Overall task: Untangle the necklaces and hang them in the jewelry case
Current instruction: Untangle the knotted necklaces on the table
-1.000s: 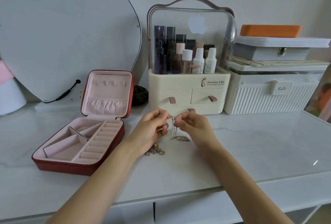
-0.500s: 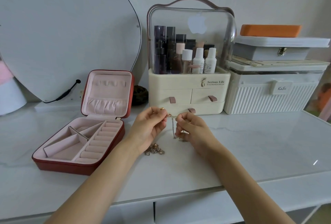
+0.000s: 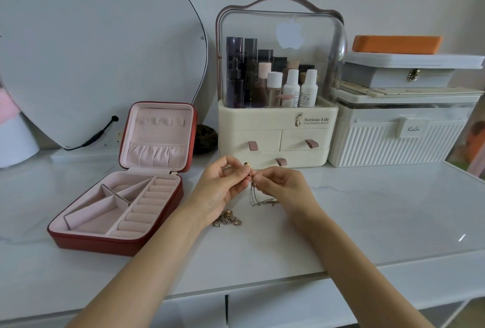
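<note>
Two hands, left hand (image 3: 223, 188) and right hand (image 3: 282, 186), pinch a thin gold necklace chain (image 3: 258, 197), dangling tangled.

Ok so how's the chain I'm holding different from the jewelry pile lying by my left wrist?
The chain is pinched up between the left hand and the right hand, hanging down to the tabletop; the jewelry pile lies flat, untouched. The chain is thin and strung out; the pile is bunched and chunkier, with beads or charms. Both look gold-toned, and neither is in the red jewelry case yet.
</note>
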